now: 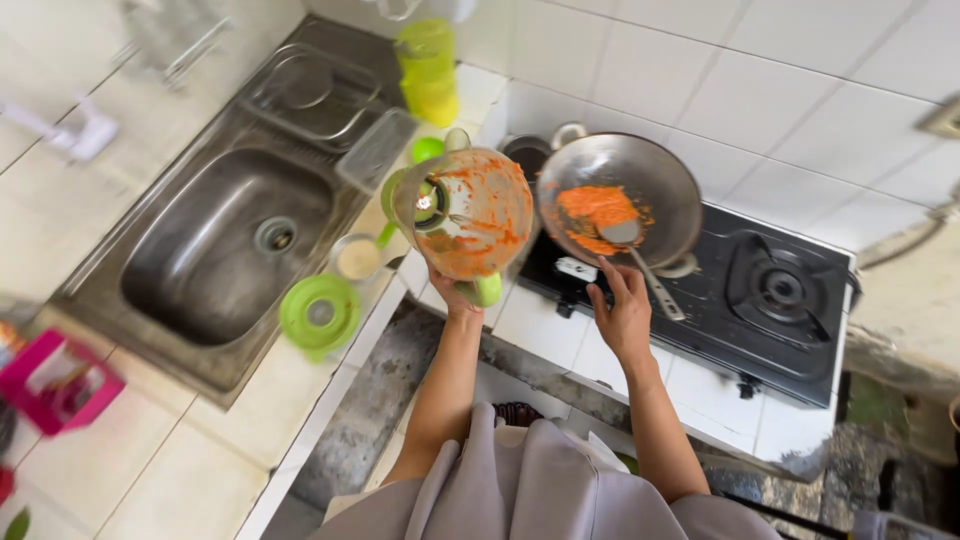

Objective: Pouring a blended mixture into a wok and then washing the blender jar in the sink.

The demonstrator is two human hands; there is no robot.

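At the far left edge of the tiled worktop (150, 450) sat a pink container (55, 380). Beside it, the steel sink (215, 255) was sunk into the worktop, with a wire rack (310, 90) and a clear lidded box (375, 150) at its back edge. On the worktop's front edge by the sink's right rim lay a round green lid (320, 313), a small cup (357, 258) just behind it. The left hand (455, 295) gripped the handle of a blender jug (465, 212), tilted on its side and smeared inside with orange paste, held above the worktop between sink and stove. The right hand (625, 315) pinched the handle of a metal spoon (640, 255), its bowl resting in orange paste (592, 212) in the wok (620, 190). The wok stood on the left burner of the black gas stove (780, 300), near the tiled wall (760, 90).
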